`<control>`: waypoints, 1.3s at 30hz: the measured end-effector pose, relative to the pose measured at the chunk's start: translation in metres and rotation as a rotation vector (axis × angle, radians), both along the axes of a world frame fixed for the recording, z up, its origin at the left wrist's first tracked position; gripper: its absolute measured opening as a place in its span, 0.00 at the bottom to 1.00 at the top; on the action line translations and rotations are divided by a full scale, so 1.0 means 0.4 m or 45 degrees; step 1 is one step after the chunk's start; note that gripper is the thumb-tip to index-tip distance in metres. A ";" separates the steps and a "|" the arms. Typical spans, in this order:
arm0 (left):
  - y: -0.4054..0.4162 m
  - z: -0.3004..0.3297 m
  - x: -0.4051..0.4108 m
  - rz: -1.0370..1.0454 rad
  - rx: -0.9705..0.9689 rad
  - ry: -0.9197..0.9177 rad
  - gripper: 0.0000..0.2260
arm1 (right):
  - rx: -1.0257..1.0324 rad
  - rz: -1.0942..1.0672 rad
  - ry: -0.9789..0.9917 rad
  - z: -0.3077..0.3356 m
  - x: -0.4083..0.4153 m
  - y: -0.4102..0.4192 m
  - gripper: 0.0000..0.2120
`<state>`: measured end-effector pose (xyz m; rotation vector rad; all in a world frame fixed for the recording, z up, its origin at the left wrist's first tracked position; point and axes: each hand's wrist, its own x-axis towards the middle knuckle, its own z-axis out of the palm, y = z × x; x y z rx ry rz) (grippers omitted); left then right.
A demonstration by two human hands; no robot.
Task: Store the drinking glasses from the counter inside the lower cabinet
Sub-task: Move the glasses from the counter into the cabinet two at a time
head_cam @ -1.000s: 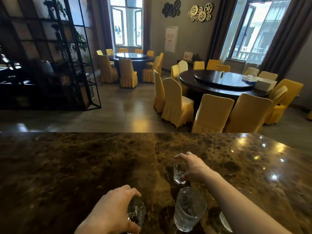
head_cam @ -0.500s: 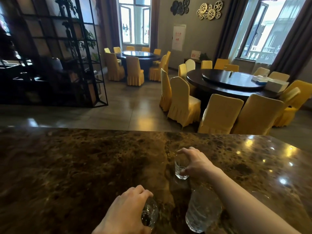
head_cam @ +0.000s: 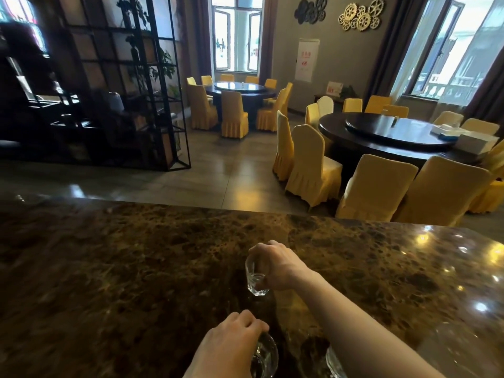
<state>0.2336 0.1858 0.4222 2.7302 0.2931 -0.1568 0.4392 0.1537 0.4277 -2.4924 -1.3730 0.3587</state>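
Observation:
On the dark marble counter (head_cam: 136, 268), my right hand (head_cam: 278, 264) grips a small clear glass (head_cam: 255, 279) from above, its base just above or on the surface. My left hand (head_cam: 229, 347) is closed over the rim of a second clear glass (head_cam: 264, 357) at the bottom edge of view. A third, larger glass (head_cam: 334, 362) stands beneath my right forearm, mostly hidden and cut off by the frame. The lower cabinet is not in view.
Past the counter's far edge lies a dining room with round dark tables (head_cam: 387, 137) and yellow-covered chairs (head_cam: 311, 165). A black metal shelf unit (head_cam: 109, 85) stands at the left. Light reflections spot the counter's right side.
The view has swung up and to the left, so both hands sit further right in frame. My right hand has tightened on the small glass and pulled it slightly nearer. The left hand keeps its glass.

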 end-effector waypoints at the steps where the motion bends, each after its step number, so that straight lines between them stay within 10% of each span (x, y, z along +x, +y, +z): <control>1: 0.000 -0.002 -0.003 -0.001 0.001 -0.012 0.27 | -0.002 0.013 -0.002 -0.004 -0.007 0.008 0.39; 23: -0.007 -0.019 -0.044 0.099 -0.122 -0.141 0.42 | 0.087 0.016 0.013 0.045 -0.052 -0.062 0.38; 39: -0.298 0.047 0.143 -0.066 -0.251 -0.526 0.50 | 0.138 -0.359 -0.097 0.161 0.062 -0.794 0.39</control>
